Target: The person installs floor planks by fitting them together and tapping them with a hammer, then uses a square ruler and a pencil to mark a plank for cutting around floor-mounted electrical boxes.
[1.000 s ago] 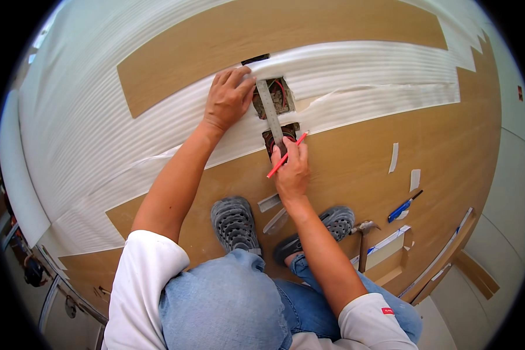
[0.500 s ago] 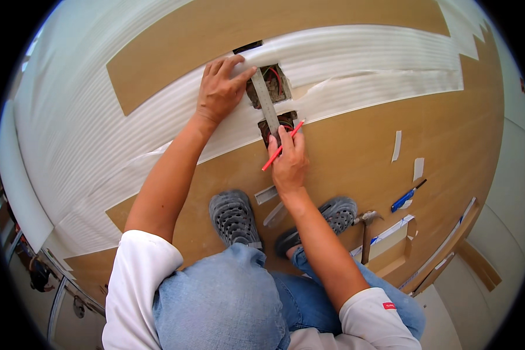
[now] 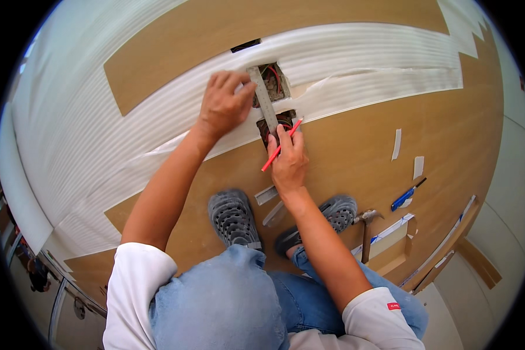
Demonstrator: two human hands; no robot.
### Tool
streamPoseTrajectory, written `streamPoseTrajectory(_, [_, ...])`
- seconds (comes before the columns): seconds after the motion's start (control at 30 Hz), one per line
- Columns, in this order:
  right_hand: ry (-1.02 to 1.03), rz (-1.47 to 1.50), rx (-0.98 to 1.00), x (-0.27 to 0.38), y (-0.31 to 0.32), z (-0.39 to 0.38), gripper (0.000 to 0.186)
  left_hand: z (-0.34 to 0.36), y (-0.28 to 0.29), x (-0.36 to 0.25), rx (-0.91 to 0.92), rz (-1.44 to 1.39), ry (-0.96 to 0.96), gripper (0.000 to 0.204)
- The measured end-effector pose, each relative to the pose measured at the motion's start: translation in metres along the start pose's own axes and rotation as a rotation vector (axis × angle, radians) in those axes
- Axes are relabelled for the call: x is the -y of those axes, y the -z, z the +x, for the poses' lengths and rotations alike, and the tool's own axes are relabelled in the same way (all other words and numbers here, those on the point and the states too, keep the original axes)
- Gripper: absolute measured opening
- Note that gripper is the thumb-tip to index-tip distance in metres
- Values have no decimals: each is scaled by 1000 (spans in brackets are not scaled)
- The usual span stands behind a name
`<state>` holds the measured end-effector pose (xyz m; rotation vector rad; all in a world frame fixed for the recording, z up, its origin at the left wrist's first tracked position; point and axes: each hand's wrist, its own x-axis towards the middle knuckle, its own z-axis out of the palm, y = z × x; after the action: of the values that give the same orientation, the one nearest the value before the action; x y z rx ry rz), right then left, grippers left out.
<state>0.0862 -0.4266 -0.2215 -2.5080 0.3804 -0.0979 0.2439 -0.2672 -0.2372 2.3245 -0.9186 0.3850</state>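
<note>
A metal ruler [image 3: 266, 102] lies lengthwise across two rough cut-outs, the upper opening [image 3: 281, 79] and the lower opening [image 3: 263, 129], both with wires inside. My right hand [image 3: 290, 166] grips the ruler's near end. The same hand also holds a red pencil [image 3: 269, 162], tilted across its fingers. Beside the ruler's far part is my left hand [image 3: 224, 105], fingers curled in, thumb side close to the ruler's edge. Slight blur hides whether it touches the ruler. White ridged foam sheet [image 3: 367, 64] surrounds the openings, next to brown board [image 3: 356, 140].
A hammer [image 3: 365, 236] and a blue tool with a slim black end [image 3: 406, 197] lie at the right. White strips, one strip [image 3: 396, 144] among them, lie on the board. A recess [image 3: 393, 248] is cut near the hammer. A dark slot [image 3: 246, 45] shows farther off.
My left hand has come off the ruler's far end, drawn slightly nearer and curled its fingers. My right hand, the ruler and the pencil have hardly moved.
</note>
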Motion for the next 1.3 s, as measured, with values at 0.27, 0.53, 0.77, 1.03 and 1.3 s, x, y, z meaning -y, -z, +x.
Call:
streamPoseTrajectory(0.27, [-63,106,38,7,1,1,33,-46,1,-39,93,-17,142,32])
streamPoseTrajectory(0.53, [-11,22,23,4,2,0,36,-55,0,-31,118,-87,56,37])
streamPoseTrajectory(0.77, [2,12,22,4,1,0,37,-55,2,-29,134,-136,71,38])
streamPoseTrajectory(1.03, [-6,-21,24,5,0,0,37,-48,6,-31,136,-161,95,38])
streamPoseTrajectory(1.3, [3,-22,21,6,2,2,37,-4,-10,14,36,96,163,40])
